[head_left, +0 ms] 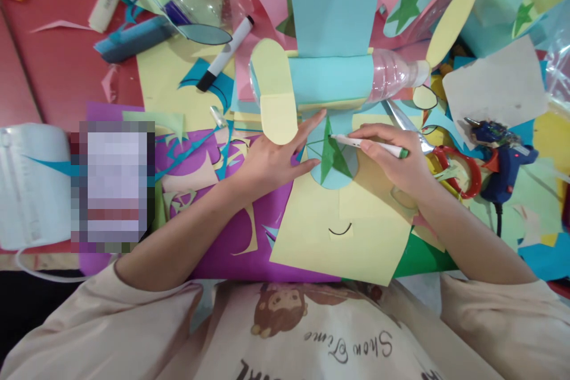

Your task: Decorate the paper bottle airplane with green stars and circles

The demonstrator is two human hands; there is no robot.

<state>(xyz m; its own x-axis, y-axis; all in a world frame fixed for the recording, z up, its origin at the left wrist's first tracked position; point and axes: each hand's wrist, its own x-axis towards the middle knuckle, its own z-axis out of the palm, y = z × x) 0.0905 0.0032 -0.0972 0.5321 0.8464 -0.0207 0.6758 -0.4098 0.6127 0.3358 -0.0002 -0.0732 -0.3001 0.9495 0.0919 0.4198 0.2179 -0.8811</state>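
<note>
My right hand is closed around a white marker with a green end. Its tip touches a star, partly coloured green, on a rounded light-blue paper wing. My left hand lies spread with nothing in it, its fingertips at the wing's left side and upper edge. Just beyond is a clear plastic bottle on its side, wrapped in light-blue paper. Yellow paper ovals sit at its base end and near its neck. A wide blue paper strip extends behind it.
To the right lie red-handled scissors and a blue glue gun. A black-and-white marker and a blue marker lie at the upper left. A pixelated rectangle and white pouch are at far left. Paper scraps surround everything.
</note>
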